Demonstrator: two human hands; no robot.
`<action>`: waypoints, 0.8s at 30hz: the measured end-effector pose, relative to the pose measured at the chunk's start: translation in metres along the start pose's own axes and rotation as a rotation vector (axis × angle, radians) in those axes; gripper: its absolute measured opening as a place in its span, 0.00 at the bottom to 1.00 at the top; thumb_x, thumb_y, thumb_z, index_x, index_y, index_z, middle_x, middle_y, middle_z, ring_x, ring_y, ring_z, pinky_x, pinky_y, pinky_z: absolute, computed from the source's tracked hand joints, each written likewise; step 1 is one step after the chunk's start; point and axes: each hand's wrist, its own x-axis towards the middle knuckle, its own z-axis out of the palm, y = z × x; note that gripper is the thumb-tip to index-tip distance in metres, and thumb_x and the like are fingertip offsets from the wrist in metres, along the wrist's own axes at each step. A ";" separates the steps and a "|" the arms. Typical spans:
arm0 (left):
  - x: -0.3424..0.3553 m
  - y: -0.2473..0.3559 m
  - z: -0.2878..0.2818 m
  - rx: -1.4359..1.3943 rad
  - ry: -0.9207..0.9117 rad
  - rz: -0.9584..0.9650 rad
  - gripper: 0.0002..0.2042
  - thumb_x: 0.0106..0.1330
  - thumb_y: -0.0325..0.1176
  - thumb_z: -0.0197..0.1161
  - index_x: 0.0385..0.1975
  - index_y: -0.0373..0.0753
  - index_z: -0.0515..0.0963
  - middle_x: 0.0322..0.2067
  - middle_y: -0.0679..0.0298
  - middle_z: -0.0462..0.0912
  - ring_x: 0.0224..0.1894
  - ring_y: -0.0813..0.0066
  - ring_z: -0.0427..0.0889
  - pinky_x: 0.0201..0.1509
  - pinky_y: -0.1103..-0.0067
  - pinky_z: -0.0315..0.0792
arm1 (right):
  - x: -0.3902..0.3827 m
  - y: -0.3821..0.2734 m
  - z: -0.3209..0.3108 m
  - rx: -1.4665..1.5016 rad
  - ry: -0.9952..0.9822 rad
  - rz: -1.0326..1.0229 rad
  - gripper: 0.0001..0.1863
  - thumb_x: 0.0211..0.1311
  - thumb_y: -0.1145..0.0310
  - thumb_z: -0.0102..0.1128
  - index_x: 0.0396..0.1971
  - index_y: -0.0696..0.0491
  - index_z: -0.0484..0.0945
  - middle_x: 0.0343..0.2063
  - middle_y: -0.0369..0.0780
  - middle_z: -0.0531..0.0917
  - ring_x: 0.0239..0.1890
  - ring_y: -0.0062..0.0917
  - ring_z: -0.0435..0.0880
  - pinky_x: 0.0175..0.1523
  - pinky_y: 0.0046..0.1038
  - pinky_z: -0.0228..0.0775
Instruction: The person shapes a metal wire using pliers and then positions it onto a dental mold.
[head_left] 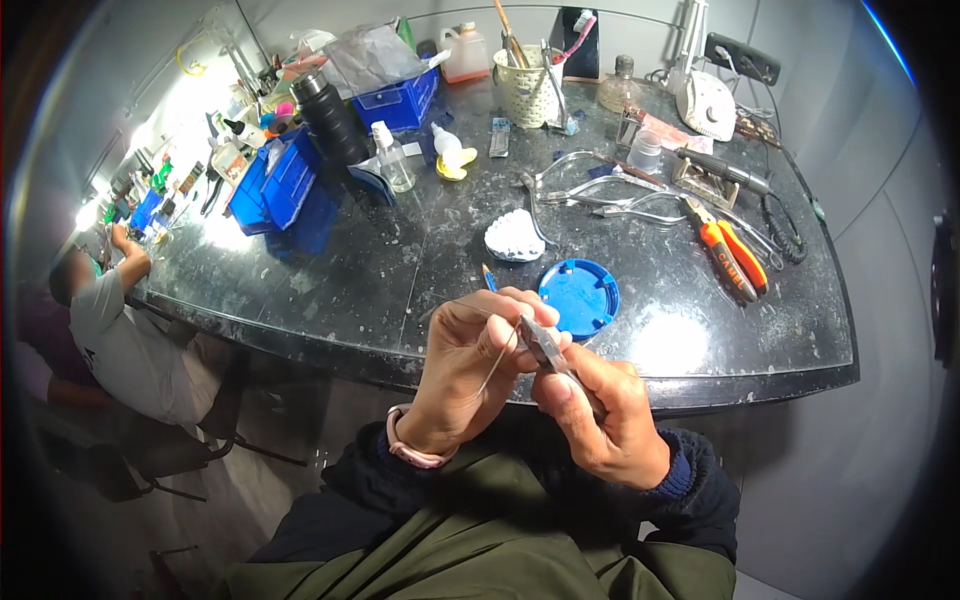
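My left hand (462,362) pinches a thin bent metal wire (497,366) between thumb and fingers. One length of it points down and another runs off to the upper left. My right hand (607,412) is wrapped round a pair of metal pliers (545,348), whose jaws meet the wire at the left fingertips. Most of the handles are hidden inside my palm. Just beyond the hands, a round blue lid (580,298) lies on the dark bench, with a white plaster dental cast (514,237) behind it. A blue pencil (489,278) lies beside my left fingers, partly hidden.
Orange-handled pliers (735,260) and several metal pliers (640,205) lie right of the cast. At the back stand a cream basket (528,92) of tools, a black bottle (330,118) and blue bins (275,180). Another person (130,330) sits at far left.
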 end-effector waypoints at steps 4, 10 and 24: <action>0.007 -0.003 -0.004 -0.071 -0.118 -0.006 0.10 0.62 0.39 0.65 0.37 0.41 0.79 0.37 0.61 0.78 0.43 0.72 0.78 0.44 0.75 0.79 | -0.001 0.000 0.001 0.013 -0.019 -0.034 0.05 0.62 0.78 0.54 0.32 0.63 0.69 0.15 0.40 0.70 0.15 0.25 0.69 0.21 0.25 0.59; 0.010 -0.002 -0.005 -0.139 -0.138 -0.078 0.09 0.61 0.38 0.65 0.35 0.41 0.79 0.37 0.64 0.78 0.43 0.72 0.76 0.44 0.74 0.80 | -0.004 0.000 0.001 -0.243 0.076 -0.141 0.06 0.58 0.79 0.57 0.32 0.62 0.69 0.20 0.43 0.73 0.18 0.33 0.74 0.23 0.30 0.65; 0.004 -0.010 -0.008 -0.183 -0.041 -0.135 0.09 0.63 0.35 0.64 0.36 0.37 0.78 0.37 0.60 0.78 0.43 0.69 0.80 0.47 0.75 0.80 | -0.007 0.016 0.004 -0.670 0.177 -0.239 0.09 0.53 0.76 0.61 0.27 0.58 0.67 0.21 0.41 0.68 0.21 0.33 0.73 0.21 0.34 0.64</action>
